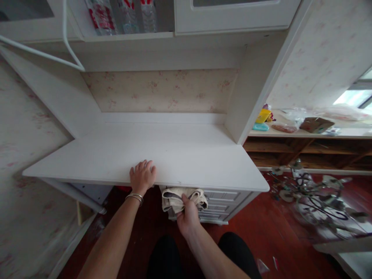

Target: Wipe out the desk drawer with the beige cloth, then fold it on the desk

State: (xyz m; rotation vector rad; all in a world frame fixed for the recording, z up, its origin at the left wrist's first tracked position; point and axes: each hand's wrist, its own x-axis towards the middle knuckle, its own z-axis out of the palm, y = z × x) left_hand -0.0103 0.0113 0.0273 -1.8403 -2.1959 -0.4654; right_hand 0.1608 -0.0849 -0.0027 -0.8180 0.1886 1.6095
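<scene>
My left hand [143, 176] lies on the front edge of the white desk [180, 155], its fingers resting over the top and a bracelet on the wrist. Just below the same edge, my right hand [188, 215] grips a folded beige cloth [171, 198] with dark patches; the thumb presses on it from above. Behind the cloth stands a white drawer unit [223, 195] under the desktop, partly hidden by it.
Plastic-wrapped bottles [129, 17] fill part of the overhead cabinet. A white bent rod [66, 46] hangs at upper left. To the right, a low wooden shelf [290, 147] holds bags and a cardboard box [316, 124]. A chandelier [310, 193] lies on the red floor.
</scene>
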